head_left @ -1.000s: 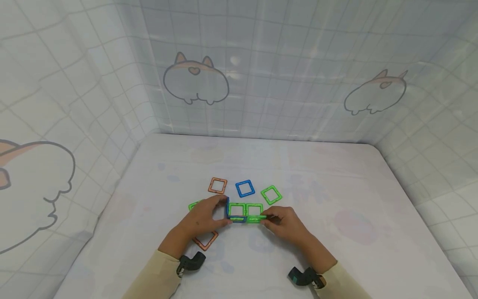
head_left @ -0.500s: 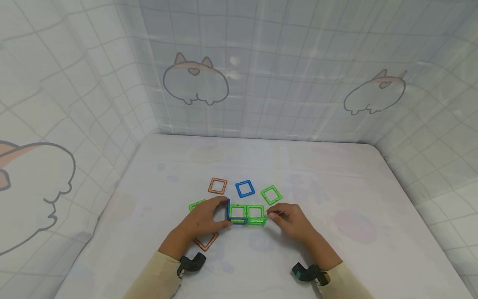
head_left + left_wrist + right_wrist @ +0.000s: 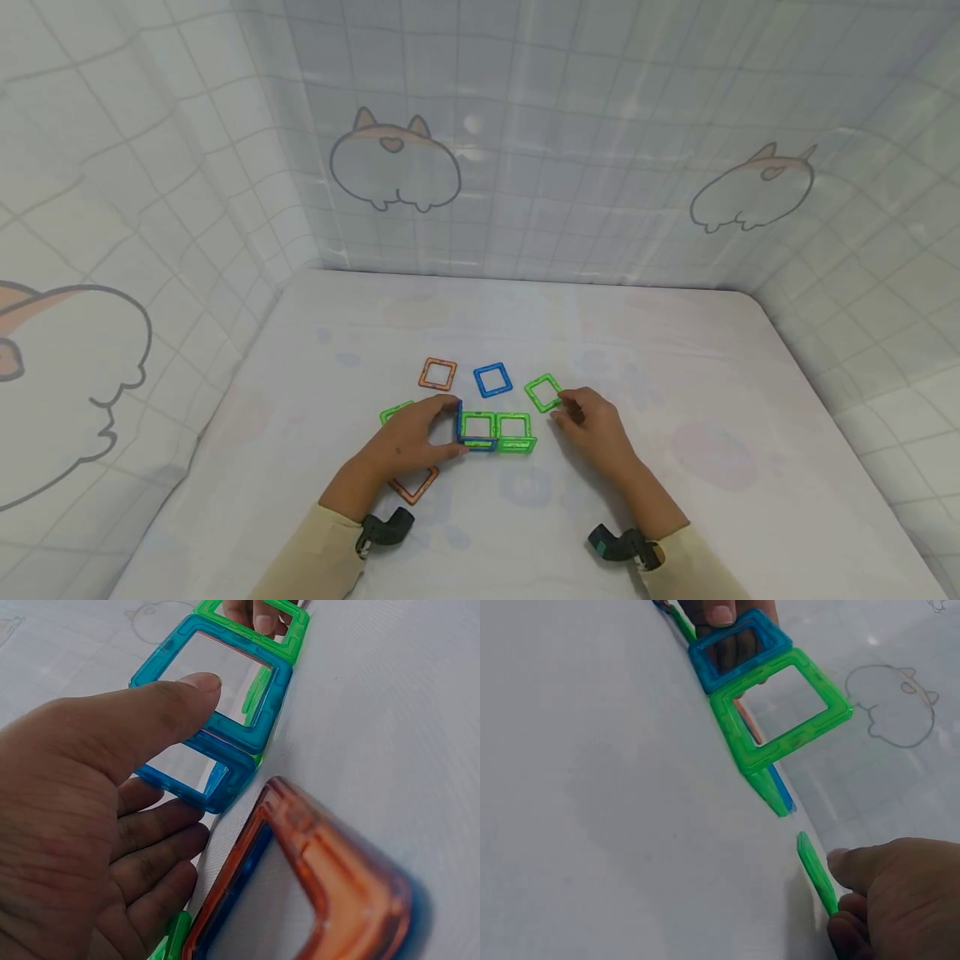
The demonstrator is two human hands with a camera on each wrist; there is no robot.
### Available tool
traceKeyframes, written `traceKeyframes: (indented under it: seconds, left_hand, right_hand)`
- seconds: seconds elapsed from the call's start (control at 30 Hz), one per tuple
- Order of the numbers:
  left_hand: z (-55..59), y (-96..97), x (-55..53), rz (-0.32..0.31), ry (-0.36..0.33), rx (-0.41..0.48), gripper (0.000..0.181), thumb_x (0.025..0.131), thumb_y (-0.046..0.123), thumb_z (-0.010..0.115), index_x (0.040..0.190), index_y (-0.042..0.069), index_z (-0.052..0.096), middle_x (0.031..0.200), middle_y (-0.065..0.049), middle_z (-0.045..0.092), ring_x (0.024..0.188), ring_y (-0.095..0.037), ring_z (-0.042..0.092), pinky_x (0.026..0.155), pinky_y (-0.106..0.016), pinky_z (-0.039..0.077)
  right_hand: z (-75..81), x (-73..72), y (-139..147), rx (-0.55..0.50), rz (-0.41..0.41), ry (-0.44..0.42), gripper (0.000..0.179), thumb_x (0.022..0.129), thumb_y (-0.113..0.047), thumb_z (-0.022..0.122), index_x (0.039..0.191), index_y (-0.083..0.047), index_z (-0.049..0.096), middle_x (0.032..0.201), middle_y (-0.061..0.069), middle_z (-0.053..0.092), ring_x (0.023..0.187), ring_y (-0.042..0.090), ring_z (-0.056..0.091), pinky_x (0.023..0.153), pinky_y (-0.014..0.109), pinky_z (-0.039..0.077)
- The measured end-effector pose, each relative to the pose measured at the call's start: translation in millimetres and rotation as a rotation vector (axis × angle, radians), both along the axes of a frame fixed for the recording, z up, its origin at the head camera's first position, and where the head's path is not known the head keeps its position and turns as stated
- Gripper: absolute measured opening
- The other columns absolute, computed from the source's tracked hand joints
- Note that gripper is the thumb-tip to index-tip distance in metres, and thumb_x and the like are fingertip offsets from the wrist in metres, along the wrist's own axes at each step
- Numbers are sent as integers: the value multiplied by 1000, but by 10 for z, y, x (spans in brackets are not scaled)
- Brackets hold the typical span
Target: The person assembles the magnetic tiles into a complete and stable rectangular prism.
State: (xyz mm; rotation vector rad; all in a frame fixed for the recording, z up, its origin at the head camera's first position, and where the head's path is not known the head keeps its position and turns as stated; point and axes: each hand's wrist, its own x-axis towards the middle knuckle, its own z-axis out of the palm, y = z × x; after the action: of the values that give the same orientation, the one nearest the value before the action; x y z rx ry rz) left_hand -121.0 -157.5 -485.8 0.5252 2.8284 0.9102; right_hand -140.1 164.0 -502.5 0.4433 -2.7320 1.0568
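Note:
Square-framed magnetic tiles form a small structure: green base tiles [image 3: 495, 427] lie flat, and a blue tile [image 3: 274, 712] and a green tile [image 3: 826, 688] stand along its near side. Another blue tile [image 3: 459, 421] stands upright at the left end. My left hand [image 3: 408, 437] holds this end, thumb over the near blue tile and index finger at the far edge of the end tile. Right of the structure, my right hand [image 3: 600, 429] pinches the near right edge of a loose green tile [image 3: 816, 870], its fingers curled and partly hidden.
Behind the structure lie a loose orange tile [image 3: 435, 387] and a loose blue tile [image 3: 497, 392]. A green tile [image 3: 393, 409] and another orange tile [image 3: 425, 487] are partly covered by my left hand. Patterned curtains [image 3: 525, 167] enclose the white-covered table [image 3: 675, 350].
My right hand has let go of the structure's right end and moved up and right to the loose green tile. My left hand stays at the left end.

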Motion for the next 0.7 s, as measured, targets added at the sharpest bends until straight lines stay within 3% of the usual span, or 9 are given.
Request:
traceKeyframes:
  seconds: [0.3,0.53,0.7]
  left_hand:
    - [-25,-4,-19,13,-20,-7,79,79,58,78,141,14,55,139,2,59,131,-18,53,109,-41,45]
    - [-31,-13,-19,7,-11,3,79,79,58,78,140,14,55,138,2,60,130,-17,54,108,-41,46]
    - [-39,-11,-17,8,-15,5,79,79,59,77,141,14,55,139,2,59,131,-18,53,108,-42,46]
  right_hand:
    - [23,-89,-25,45,-45,-58,47,89,-23,77,129,-3,63,105,3,63,85,13,55,72,30,52]
    - [48,-143,-66,40,-60,-110,58,85,-27,81,133,-1,60,113,8,63,91,18,58,79,34,54]
    - [39,-185,-84,52,-54,-99,61,84,-30,81,133,0,60,118,10,64,97,21,61,83,38,55]
